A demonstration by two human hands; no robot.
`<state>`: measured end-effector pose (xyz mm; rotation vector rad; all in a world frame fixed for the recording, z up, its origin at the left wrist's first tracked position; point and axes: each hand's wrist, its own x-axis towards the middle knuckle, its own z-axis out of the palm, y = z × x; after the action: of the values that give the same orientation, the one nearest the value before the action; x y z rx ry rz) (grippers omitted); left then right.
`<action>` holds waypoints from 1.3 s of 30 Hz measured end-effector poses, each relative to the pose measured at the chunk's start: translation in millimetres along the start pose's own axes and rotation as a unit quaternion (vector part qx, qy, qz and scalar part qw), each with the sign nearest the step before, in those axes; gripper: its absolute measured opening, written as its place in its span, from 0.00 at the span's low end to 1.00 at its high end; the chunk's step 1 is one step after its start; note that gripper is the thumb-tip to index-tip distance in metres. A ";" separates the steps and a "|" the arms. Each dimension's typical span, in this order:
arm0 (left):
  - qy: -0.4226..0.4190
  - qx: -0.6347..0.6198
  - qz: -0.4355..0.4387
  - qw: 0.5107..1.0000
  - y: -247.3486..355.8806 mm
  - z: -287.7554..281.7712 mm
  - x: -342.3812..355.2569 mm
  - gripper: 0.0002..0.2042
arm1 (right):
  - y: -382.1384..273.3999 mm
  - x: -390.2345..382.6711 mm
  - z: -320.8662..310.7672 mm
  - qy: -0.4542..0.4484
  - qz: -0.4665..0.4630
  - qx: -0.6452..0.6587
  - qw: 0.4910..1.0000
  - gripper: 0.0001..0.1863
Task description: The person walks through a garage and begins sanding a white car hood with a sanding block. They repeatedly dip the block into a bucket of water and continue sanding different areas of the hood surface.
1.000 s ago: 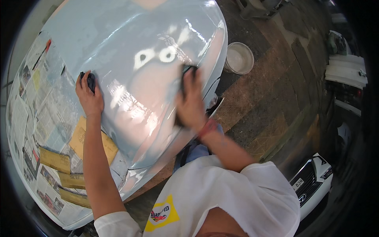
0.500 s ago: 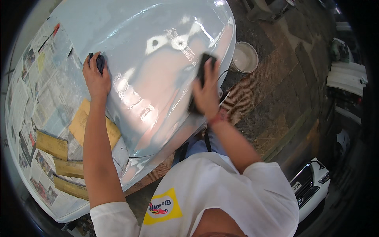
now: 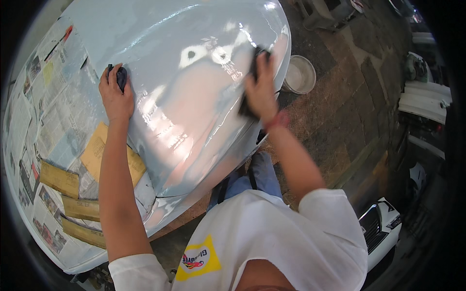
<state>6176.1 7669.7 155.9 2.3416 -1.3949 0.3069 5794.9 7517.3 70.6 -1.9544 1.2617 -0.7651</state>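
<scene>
A grey-primed car body panel (image 3: pixel 213 106) with pale pinkish and white patches spreads before me, wet-looking and shiny. On its right side, my right hand (image 3: pixel 262 97) is closed on a long black sanding block (image 3: pixel 249 107), pressed to the panel near its edge; hand and block are a little blurred. My left hand (image 3: pixel 116 99) rests at the panel's left part, fingers curled round a small dark rounded object (image 3: pixel 121 77) whose kind I cannot make out.
Newspaper (image 3: pixel 58 131) covers the surface at left, with several yellow-brown sandpaper sheets (image 3: pixel 59 179) on it. A round white bucket (image 3: pixel 300 75) stands on the floor beyond the panel's right edge. At far right are a white car front (image 3: pixel 381 230) and other white parts (image 3: pixel 422 102).
My right hand has slid the sanding block forward and slightly right along the panel. My left hand stays at the same spot with the dark object.
</scene>
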 end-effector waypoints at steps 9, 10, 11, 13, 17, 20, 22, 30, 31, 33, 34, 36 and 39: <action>0.001 -0.021 0.018 1.000 9.5 7.0 1.4 0.21 | 8.4 28.9 9.8 0.082 0.128 -0.022 0.988 0.50; 0.004 -0.018 0.027 0.999 8.3 7.8 2.1 0.21 | -18.3 2.1 19.9 0.081 0.109 -0.033 0.990 0.51; 0.007 -0.016 0.039 0.999 7.1 8.6 4.4 0.20 | -42.2 -19.2 30.0 0.081 0.090 -0.044 0.992 0.52; -0.027 0.042 0.043 0.998 -6.8 8.6 6.9 0.22 | -79.7 -52.2 43.4 0.082 0.073 -0.024 0.994 0.54; -0.150 0.139 0.005 0.979 34.2 -13.0 21.0 0.22 | -87.5 -68.5 12.4 0.077 0.053 0.113 0.989 0.55; -0.129 -0.278 -0.064 0.950 153.6 -33.2 13.6 0.27 | -66.9 -64.1 -32.6 0.106 0.009 0.320 0.942 0.52; -0.251 -0.457 -0.023 0.853 220.4 -39.9 -6.0 0.42 | -64.2 -60.6 -54.6 0.076 0.065 0.500 0.860 0.51; -0.208 -0.002 0.158 0.965 277.2 25.5 -107.1 0.31 | -74.9 16.5 -70.6 0.024 0.011 0.356 0.934 0.15; -0.215 0.017 0.163 0.963 266.2 36.8 -112.9 0.32 | -75.6 18.3 -66.3 -0.041 -0.025 0.272 0.961 0.16; -0.226 0.030 0.184 0.956 259.4 31.8 -116.3 0.32 | -49.7 15.9 -80.2 -0.073 0.040 0.377 0.922 0.16; -0.229 0.022 0.209 0.951 265.3 19.8 -113.5 0.32 | -26.1 14.7 -92.8 -0.085 0.073 0.425 0.898 0.16; -0.240 0.034 0.274 0.931 253.5 -8.0 -110.3 0.32 | 47.5 4.2 -127.8 -0.059 0.120 0.391 0.911 0.17; -0.250 0.071 0.311 0.914 218.5 -20.4 -108.1 0.29 | 162.6 -47.8 -193.8 0.055 0.287 0.292 0.911 0.23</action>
<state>5932.8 7671.4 181.6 2.0956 -2.4392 -0.0391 5542.6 7469.2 51.6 -1.0001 1.3746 -0.8218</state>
